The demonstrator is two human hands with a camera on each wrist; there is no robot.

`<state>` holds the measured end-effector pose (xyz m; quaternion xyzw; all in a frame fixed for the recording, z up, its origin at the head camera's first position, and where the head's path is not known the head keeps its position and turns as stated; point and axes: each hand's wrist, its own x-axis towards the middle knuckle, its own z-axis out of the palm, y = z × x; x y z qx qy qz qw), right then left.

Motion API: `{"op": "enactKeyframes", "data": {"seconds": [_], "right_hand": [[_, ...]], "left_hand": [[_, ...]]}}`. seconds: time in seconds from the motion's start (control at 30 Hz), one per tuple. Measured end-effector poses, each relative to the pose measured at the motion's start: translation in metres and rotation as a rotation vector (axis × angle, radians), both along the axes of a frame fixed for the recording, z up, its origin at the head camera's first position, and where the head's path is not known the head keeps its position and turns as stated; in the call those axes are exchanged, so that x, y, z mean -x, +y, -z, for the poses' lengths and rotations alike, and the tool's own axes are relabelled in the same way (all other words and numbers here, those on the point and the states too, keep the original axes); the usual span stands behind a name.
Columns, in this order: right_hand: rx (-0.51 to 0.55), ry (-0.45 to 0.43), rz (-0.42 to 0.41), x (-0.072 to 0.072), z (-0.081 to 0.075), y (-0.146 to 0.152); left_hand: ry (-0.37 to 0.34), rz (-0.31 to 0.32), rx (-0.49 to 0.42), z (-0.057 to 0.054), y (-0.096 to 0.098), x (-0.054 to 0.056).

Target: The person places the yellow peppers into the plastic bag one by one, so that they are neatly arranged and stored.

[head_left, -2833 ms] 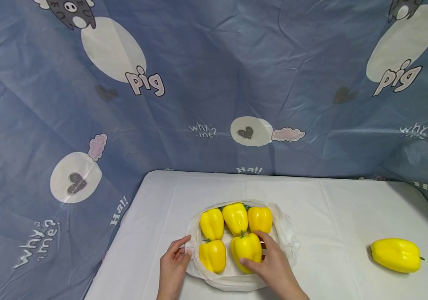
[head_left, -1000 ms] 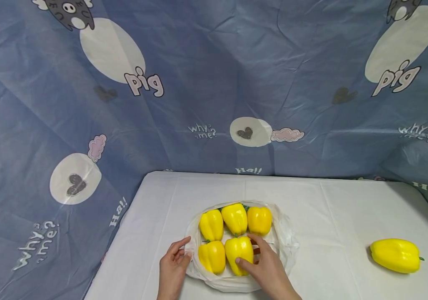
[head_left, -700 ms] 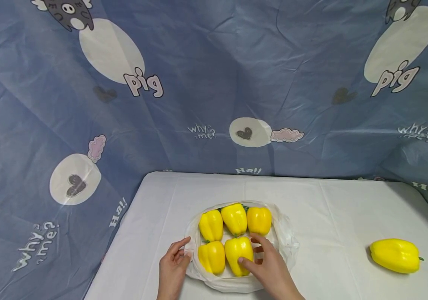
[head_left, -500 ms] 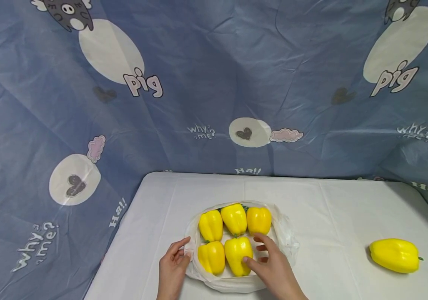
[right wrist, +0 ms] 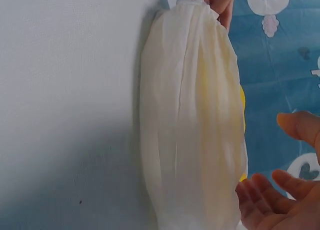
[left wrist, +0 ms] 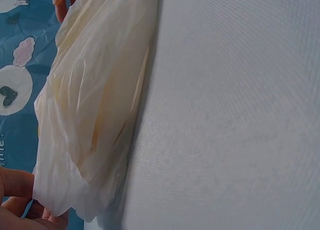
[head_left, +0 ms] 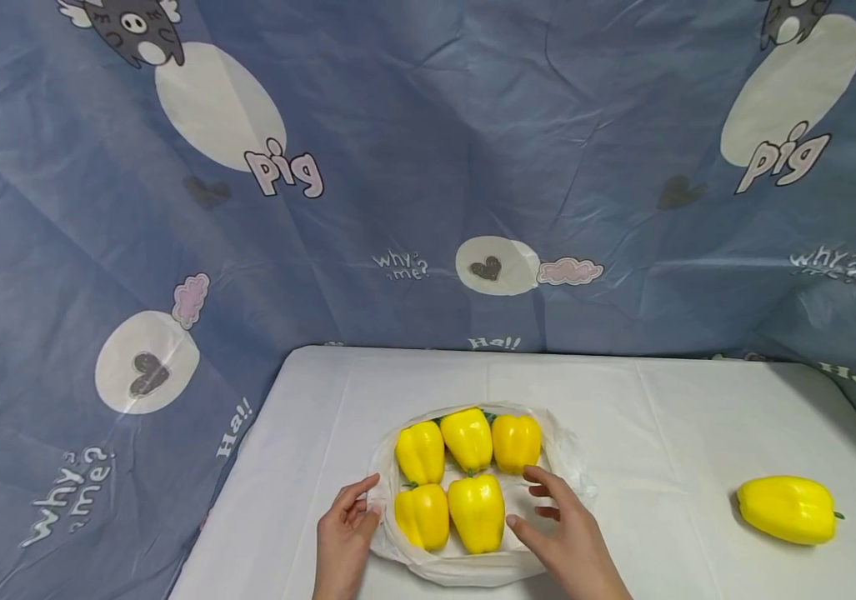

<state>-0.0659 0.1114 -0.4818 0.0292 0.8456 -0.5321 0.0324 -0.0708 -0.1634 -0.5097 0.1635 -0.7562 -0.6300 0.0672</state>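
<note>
A thin white plastic bag (head_left: 465, 573) lies with its mouth spread upward, and several yellow bell peppers (head_left: 477, 514) sit inside in two rows. At the bag's left rim, my left hand (head_left: 347, 533) pinches the plastic between thumb and fingers; the left wrist view shows the bag's edge (left wrist: 60, 200) at those fingers. Over the bag's right side hovers my right hand (head_left: 564, 533), its fingers parted and holding nothing. A small gap separates its thumb from the nearest pepper. In the right wrist view the bag's wall (right wrist: 192, 115) hides most of the peppers.
One more yellow bell pepper (head_left: 788, 510) lies on its side on the white tablecloth (head_left: 668, 433), well to the right of the bag. A blue printed curtain (head_left: 412, 167) hangs behind the table and down its left side.
My right hand set a pepper down leftward beside the front-left one, let go of it and drew back to the right. My left hand kept its place at the bag's rim.
</note>
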Motion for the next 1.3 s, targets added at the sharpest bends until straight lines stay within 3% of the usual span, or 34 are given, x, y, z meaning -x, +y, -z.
{"op": "enactKeyframes", "data": {"seconds": [0.3, 0.77, 1.3], "right_hand": [[-0.038, 0.058, 0.037, -0.005, -0.003, 0.009], [-0.144, 0.259, 0.094, -0.013, 0.002, 0.029], [-0.164, 0.394, 0.179, -0.017, 0.009, 0.05]], "left_hand": [[0.001, -0.003, 0.0, 0.002, 0.0, 0.001], [0.024, 0.003, 0.004, 0.001, -0.001, 0.001], [0.037, 0.009, 0.016, -0.002, -0.001, 0.002]]}}
